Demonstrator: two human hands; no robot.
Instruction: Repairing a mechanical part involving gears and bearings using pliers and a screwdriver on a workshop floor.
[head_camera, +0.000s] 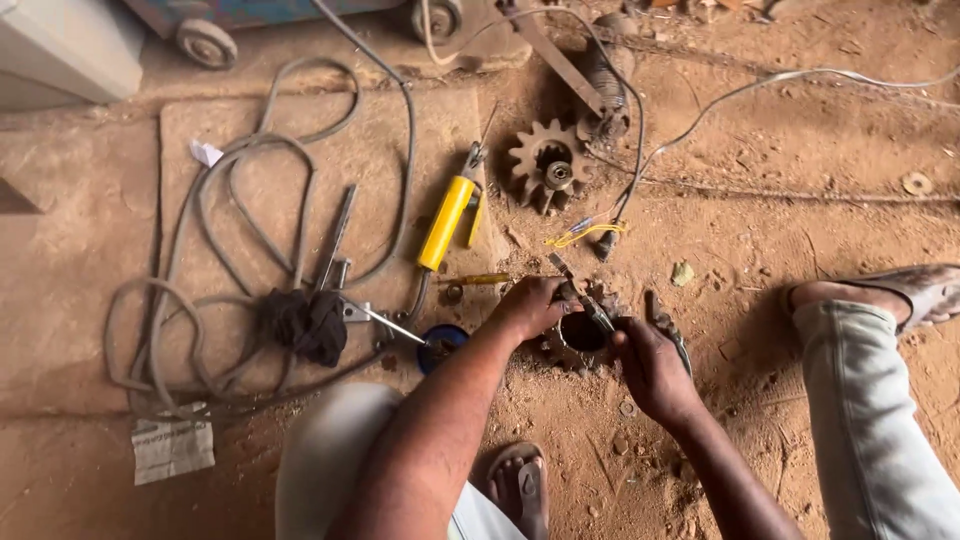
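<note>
- Left hand (533, 305): fingers curled shut around a slim metal hand tool (585, 305), which seems to be a screwdriver or pick; its exact kind cannot be told. The forearm enters from the lower middle and slants up and to the right.
- Hand tool: long axis runs from upper left to lower right, its tip lying over the opening of the round metal part (582, 333).
- Round metal part: a dark, cup-like ring resting on the dirt floor (780, 130), directly between the two hands and touching both.
- Right hand (650, 365): closed against the ring's right edge, steadying it; a dark rod-like piece (668, 330) stands by its knuckles, and whether the fingers grip it cannot be told.
- Both hands are equally near the ring; the left lies above and to its left, the right below and to its right.
- Surroundings: a toothed gear (548, 165) and yellow-handled pliers (447, 220) lie well apart, farther up; grey cable (250, 160) coils at left.
</note>
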